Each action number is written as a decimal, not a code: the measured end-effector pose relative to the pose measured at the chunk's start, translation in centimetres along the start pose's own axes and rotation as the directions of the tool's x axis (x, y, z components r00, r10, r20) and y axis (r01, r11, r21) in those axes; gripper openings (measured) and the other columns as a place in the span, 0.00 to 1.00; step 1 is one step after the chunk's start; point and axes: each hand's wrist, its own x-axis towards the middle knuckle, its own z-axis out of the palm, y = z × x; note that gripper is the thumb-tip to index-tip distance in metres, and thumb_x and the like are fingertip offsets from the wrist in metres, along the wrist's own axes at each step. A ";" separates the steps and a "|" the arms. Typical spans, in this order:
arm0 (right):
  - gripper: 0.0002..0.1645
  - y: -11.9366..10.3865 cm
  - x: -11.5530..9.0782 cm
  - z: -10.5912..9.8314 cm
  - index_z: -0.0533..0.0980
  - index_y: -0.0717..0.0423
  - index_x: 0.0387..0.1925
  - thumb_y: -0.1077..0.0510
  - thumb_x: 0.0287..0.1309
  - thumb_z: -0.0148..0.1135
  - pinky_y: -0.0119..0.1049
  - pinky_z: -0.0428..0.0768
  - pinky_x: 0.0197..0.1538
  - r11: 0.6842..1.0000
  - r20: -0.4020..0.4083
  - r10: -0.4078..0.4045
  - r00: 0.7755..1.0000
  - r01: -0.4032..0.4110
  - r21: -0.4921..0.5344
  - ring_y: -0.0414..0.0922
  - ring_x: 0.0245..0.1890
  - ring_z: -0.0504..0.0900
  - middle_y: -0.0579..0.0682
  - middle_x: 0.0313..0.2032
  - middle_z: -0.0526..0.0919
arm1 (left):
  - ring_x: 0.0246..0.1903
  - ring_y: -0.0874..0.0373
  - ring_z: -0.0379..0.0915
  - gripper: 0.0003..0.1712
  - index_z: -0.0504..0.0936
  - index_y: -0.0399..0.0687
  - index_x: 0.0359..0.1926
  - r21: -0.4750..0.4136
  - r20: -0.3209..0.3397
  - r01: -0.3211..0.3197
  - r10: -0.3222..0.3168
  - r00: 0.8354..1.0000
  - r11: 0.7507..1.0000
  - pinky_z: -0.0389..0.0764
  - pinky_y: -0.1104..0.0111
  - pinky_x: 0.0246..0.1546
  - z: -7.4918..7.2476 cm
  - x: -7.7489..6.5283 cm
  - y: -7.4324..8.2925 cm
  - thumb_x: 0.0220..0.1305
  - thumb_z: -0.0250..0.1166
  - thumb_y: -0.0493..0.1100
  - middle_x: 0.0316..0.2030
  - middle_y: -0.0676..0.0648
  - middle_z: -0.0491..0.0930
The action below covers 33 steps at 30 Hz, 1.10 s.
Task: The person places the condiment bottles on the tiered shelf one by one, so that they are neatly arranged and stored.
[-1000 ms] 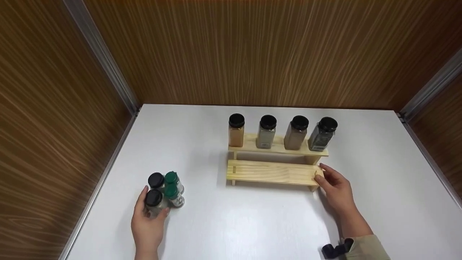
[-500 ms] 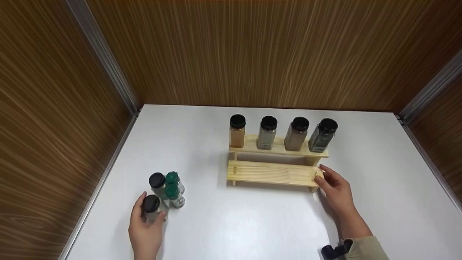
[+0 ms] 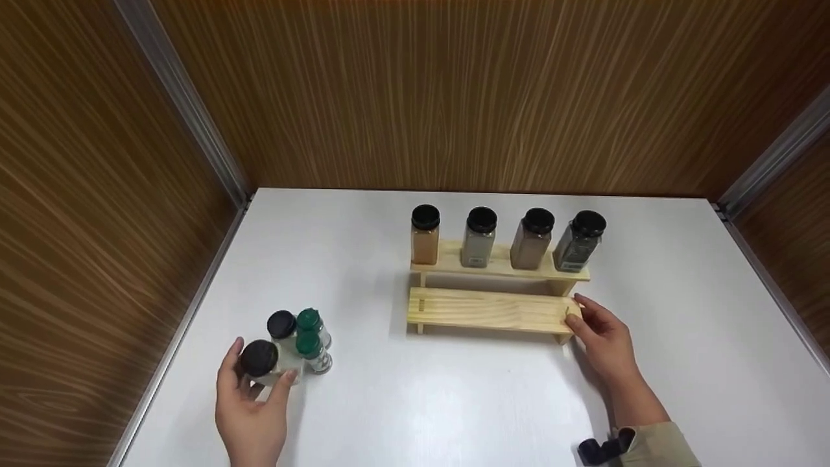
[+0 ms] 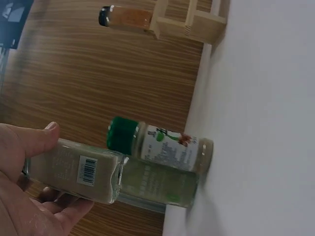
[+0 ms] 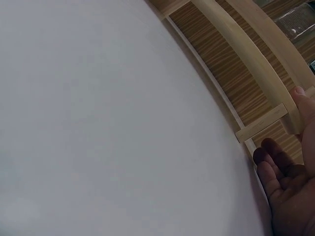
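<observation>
My left hand (image 3: 251, 415) grips a square glass spice jar (image 4: 74, 169) with a black lid, filled with pale powder. In the left wrist view its base, with a barcode beside it, is raised above the table. Behind it stand another black-lidded jar (image 3: 281, 324) and two green-capped shakers, one in front (image 3: 310, 344) and one behind (image 3: 309, 318). My right hand (image 3: 606, 340) holds the right end of the lower shelf of a two-step wooden rack (image 3: 486, 310), thumb on top. That lower step bears no jars.
On the rack's upper step stand several black-lidded spice jars, an orange-brown one (image 3: 425, 237) at the left end and a dark one (image 3: 579, 243) at the right. Wood-grain panels (image 3: 454, 97) enclose the white table (image 3: 402, 408) at the back and sides.
My left hand has drawn its jar away from the other jars, toward me and to the left, and lifted and tilted it. The right hand and the rack stay in place.
</observation>
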 end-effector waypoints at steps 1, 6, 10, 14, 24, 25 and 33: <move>0.29 0.0 0.0 0.0 0.76 0.65 0.69 0.63 0.70 0.70 0.23 0.78 0.45 1.000 0.001 -0.003 1.000 0.003 0.003 0.35 0.41 0.80 0.49 0.44 0.84 | 0.68 0.42 0.70 0.50 0.64 0.38 0.78 -0.007 -0.001 0.002 -0.002 1.000 1.000 0.72 0.83 0.56 0.2 0.0 0.5 0.56 0.75 0.22 0.70 0.35 0.72; 0.29 0.1 0.0 0.1 0.75 0.65 0.69 0.64 0.70 0.69 0.23 0.78 0.45 1.000 -0.001 -0.007 1.000 0.007 -0.002 0.34 0.41 0.80 0.50 0.44 0.84 | 0.66 0.45 0.73 0.46 0.70 0.37 0.74 -0.016 0.011 -0.039 0.039 0.999 0.999 0.73 0.84 0.54 1.1 0.1 2.9 0.55 0.78 0.24 0.67 0.38 0.76; 0.30 0.2 0.0 0.1 0.75 0.63 0.70 0.63 0.70 0.69 0.23 0.78 0.46 1.000 0.000 0.009 1.000 -0.009 -0.028 0.34 0.41 0.81 0.54 0.47 0.84 | 0.66 0.45 0.74 0.44 0.73 0.36 0.71 -0.003 0.015 -0.131 0.131 0.991 0.991 0.73 0.82 0.54 1.8 0.1 4.2 0.53 0.79 0.24 0.65 0.41 0.78; 0.30 0.2 0.0 0.1 0.75 0.62 0.71 0.63 0.70 0.69 0.23 0.78 0.46 0.999 -0.001 0.015 1.000 -0.015 -0.042 0.35 0.42 0.81 0.57 0.48 0.84 | 0.65 0.48 0.75 0.43 0.74 0.35 0.69 -0.030 0.030 -0.200 0.201 0.979 0.979 0.75 0.78 0.55 2.6 0.2 5.2 0.51 0.79 0.22 0.62 0.42 0.81; 0.28 0.3 0.0 0.0 0.76 0.64 0.69 0.65 0.70 0.69 0.23 0.78 0.46 1.000 -0.006 -0.004 1.000 0.004 -0.003 0.34 0.41 0.81 0.52 0.45 0.85 | 0.60 0.51 0.77 0.42 0.76 0.36 0.68 -0.066 0.093 -0.268 0.274 0.957 0.961 0.78 0.71 0.52 5.3 1.1 6.0 0.51 0.80 0.24 0.59 0.43 0.81; 0.28 0.3 0.0 0.0 0.76 0.64 0.69 0.65 0.70 0.69 0.23 0.78 0.46 1.000 -0.006 -0.003 1.000 0.003 0.001 0.34 0.41 0.81 0.53 0.45 0.85 | 0.59 0.51 0.77 0.42 0.77 0.37 0.68 -0.066 0.100 -0.273 0.279 0.955 0.960 0.78 0.70 0.51 5.6 1.1 6.1 0.51 0.81 0.25 0.58 0.43 0.81; 0.30 0.3 -0.1 0.0 0.75 0.62 0.71 0.63 0.71 0.69 0.24 0.78 0.46 1.000 0.007 0.008 1.000 -0.007 -0.021 0.35 0.42 0.81 0.57 0.48 0.83 | 0.56 0.49 0.80 0.42 0.79 0.41 0.68 -0.113 0.153 -0.240 0.255 0.955 0.964 0.80 0.66 0.46 8.7 1.9 6.3 0.52 0.83 0.29 0.57 0.43 0.85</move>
